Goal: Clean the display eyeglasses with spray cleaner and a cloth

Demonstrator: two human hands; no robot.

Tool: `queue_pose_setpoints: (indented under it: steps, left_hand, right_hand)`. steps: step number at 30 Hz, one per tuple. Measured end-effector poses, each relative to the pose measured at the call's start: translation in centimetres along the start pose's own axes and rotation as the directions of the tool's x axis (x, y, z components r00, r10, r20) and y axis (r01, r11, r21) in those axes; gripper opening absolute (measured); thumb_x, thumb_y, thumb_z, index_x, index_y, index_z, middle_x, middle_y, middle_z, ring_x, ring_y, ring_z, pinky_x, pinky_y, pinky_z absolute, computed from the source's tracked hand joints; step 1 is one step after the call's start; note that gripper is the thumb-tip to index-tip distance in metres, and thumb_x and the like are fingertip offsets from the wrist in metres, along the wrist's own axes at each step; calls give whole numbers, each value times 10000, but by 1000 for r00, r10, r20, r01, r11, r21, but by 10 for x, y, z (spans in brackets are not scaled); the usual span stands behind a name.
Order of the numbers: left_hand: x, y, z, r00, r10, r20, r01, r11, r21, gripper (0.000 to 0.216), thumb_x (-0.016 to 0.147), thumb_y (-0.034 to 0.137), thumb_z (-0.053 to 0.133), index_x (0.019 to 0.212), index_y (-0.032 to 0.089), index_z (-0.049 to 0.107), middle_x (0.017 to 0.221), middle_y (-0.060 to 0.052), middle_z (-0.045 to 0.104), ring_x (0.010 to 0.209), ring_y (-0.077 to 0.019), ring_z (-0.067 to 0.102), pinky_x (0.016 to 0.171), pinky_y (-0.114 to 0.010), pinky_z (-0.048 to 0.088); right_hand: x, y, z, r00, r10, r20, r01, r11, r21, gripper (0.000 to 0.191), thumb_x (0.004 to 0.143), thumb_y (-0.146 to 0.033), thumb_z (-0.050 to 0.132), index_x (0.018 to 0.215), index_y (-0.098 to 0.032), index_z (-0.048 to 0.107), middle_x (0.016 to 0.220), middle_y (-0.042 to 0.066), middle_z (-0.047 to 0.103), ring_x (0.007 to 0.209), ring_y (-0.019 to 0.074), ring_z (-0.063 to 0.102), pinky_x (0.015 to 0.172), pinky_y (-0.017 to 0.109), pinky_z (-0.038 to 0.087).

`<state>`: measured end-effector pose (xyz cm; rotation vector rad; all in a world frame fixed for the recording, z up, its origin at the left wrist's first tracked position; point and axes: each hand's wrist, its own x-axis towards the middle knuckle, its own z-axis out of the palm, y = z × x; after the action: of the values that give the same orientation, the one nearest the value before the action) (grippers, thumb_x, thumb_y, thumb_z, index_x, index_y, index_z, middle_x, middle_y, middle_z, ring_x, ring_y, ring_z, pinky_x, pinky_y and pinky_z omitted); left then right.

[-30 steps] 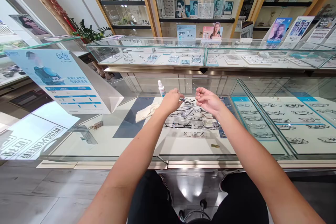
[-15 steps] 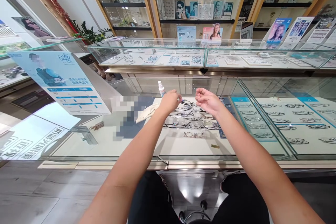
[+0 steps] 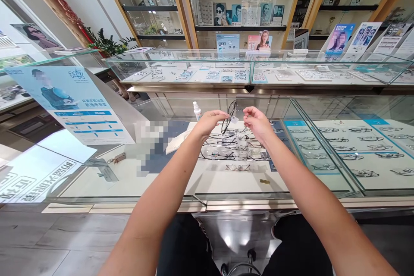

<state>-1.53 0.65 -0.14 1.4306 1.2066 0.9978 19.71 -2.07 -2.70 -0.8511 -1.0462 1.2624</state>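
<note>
My left hand (image 3: 209,123) pinches a pair of dark-rimmed eyeglasses (image 3: 232,108) above the glass counter. The eyeglasses are turned on end, with one lens above the other, and a small pale tag (image 3: 235,119) shows beside the frame. Just right of them is my right hand (image 3: 257,124), its fingers bent and slightly apart, with nothing visible in them. Below both hands, several rows of eyeglasses (image 3: 217,155) lie on the counter. A white spray bottle (image 3: 197,111) stands behind my left hand, and a cream cloth (image 3: 177,141) lies by that wrist.
The glass display counter (image 3: 129,195) has a front edge close to my knees. A tall blue-and-white sign (image 3: 80,114) stands at the left, near a small brown object (image 3: 119,158). More eyeglasses (image 3: 365,139) fill the right side. Another glass showcase (image 3: 181,88) runs behind.
My left hand has raised the eyeglasses from the counter and turned them on end. My right hand stays close by, its fingers a little more bent. The view has shifted slightly.
</note>
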Motion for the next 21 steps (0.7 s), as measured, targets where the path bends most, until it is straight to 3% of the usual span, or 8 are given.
queue_pose_setpoints:
  steps: [5,8,15,21]
  left_hand:
    - [-3,0,6,962,-80,260,154,948,-279,318,680,382,950,839,179,766,984,-92,777,944,-201,675,735,-305,409]
    - [-4,-2,9,939,-93,331,214,912,-350,349,664,357,978,813,177,719,875,-52,716,860,-167,651,707,-304,391]
    - [-5,-1,10,939,-107,327,235,894,-381,352,650,338,982,775,181,693,825,-38,706,806,-154,638,668,-291,364]
    - [-5,-1,10,941,-131,312,254,883,-395,378,616,330,993,773,191,678,786,-27,698,797,-157,657,657,-269,392]
  right_hand:
    - [3,7,-1,994,-106,-34,96,969,-230,303,647,-273,730,942,-252,665,914,-16,555,889,182,602,799,333,471]
    - [3,10,-1,983,-186,-3,176,935,-307,241,702,-264,716,937,-254,665,952,-1,573,932,202,640,876,366,512]
    - [-1,12,1,934,-357,19,329,838,-436,182,752,-138,645,885,-256,683,1014,41,621,912,224,619,799,371,478]
    - [-3,11,0,925,-376,50,353,808,-471,206,761,-102,610,881,-258,674,1017,39,650,906,229,674,768,377,442]
